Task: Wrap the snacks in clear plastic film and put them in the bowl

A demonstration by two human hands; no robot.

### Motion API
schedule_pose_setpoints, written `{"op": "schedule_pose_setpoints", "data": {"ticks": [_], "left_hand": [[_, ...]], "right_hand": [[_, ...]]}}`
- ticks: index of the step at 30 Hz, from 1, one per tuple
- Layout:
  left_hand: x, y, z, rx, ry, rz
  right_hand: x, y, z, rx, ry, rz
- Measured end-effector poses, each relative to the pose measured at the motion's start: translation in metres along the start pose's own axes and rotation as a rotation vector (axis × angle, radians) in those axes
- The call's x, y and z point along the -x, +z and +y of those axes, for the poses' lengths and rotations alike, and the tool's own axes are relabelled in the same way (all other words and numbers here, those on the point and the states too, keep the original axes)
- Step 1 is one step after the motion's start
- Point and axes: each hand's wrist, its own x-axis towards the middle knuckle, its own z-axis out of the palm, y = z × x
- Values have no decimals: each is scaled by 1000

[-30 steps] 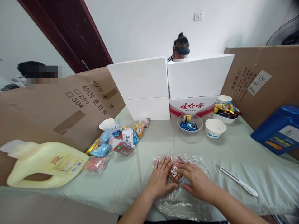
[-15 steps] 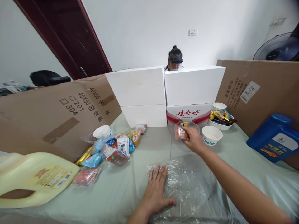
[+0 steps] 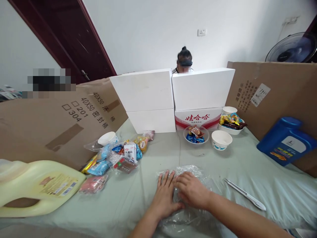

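On the green cloth (image 3: 160, 150), clear plastic (image 3: 195, 170) lies beneath your splayed, empty left hand (image 3: 163, 198) and curled right hand (image 3: 193, 191), its hold unclear.

Along the far edge of the counter (image 3: 119, 208) we see white boxes (image 3: 146, 92), stacked in two columns, the lower right one printed red. Cardboard (image 3: 61, 115) walls the left edge, and more (image 3: 287, 96) the right. We have a yellow jug (image 3: 47, 185) at the near left corner and a blue bottle (image 3: 284, 140) by the right edge. Beyond the counter we see a person (image 3: 184, 60), a fan (image 3: 289, 48), a door (image 3: 64, 36) and a wall socket (image 3: 201, 32).
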Motion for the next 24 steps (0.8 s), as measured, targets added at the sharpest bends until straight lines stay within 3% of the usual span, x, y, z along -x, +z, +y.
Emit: {"op": "schedule_pose_setpoints", "data": {"ticks": [2, 4, 7, 11, 14, 18, 21, 24], "left_hand": [[-2, -5, -3, -14, 19, -19], [-3, -16, -14, -20, 22, -44], [-1, -35, -45, -47, -61, -40], [16, -55, -74, -40, -163, 133], [37, -60, -60, 56, -51, 225], [63, -59, -18, 222, 188, -55], [78, -59, -1, 279, 180, -215], [86, -63, -2, 426, 121, -214]], "right_hand": [[13, 15, -10, -22, 14, -146], [26, 18, -3, 16, 187, -197], [50, 9, 18, 122, 411, -180], [94, -9, 29, 143, 430, -88], [121, -19, 17, 19, 309, -84], [131, -27, -11, -137, 213, -126], [129, -29, -29, -220, 232, -89], [130, -33, -39, -384, 340, -108]]}}
